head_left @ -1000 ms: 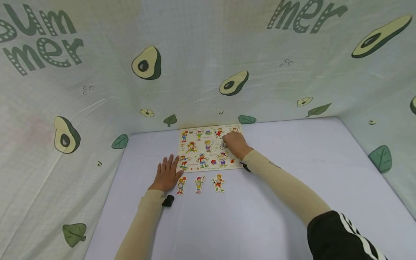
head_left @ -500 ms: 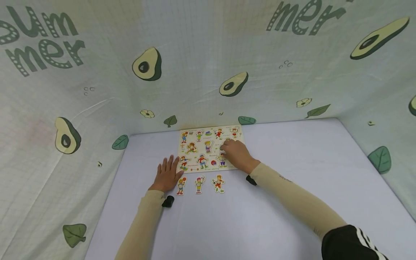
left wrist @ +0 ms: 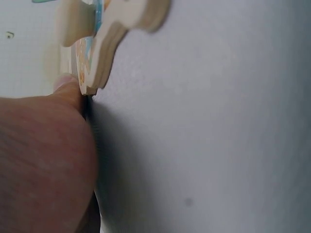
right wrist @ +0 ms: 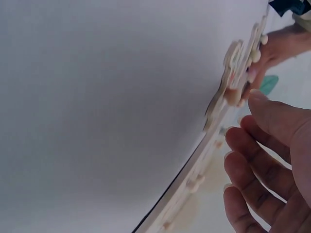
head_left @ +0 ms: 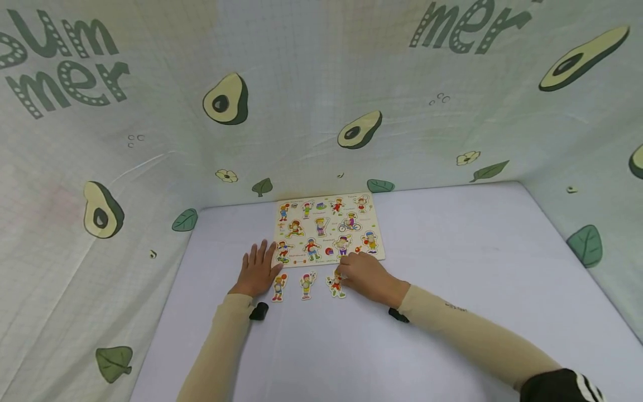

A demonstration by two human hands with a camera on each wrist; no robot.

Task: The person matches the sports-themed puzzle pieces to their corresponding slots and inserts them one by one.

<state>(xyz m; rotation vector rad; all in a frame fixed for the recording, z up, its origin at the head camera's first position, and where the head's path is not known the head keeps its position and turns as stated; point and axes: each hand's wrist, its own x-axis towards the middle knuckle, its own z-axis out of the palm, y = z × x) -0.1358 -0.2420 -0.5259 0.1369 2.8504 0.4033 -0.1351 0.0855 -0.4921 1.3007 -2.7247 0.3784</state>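
A wooden puzzle board (head_left: 369,223) with cartoon sports figures lies toward the back of the white table. My left hand (head_left: 255,272) rests flat at its near left corner, fingers spread. Three loose figure pieces form a row in front of the board: one with a red ball (head_left: 278,288), one in a pink cap (head_left: 306,286), and a footballer (head_left: 335,287). My right hand (head_left: 365,275) is over the footballer's right side. In the right wrist view its loosely bent fingers (right wrist: 255,170) stay apart from the thumb, close to a piece's wooden knob (right wrist: 233,96).
Cloth printed with avocados and leaves (head_left: 291,111) hangs behind and at both sides of the white table (head_left: 452,240). Small knobs (right wrist: 194,183) stick up from the board. Black wrist straps (head_left: 258,311) show under both wrists.
My right hand has drawn back from the board's right side down to the footballer piece, uncovering the cyclist and the figure at lower right. The left hand has stayed put.
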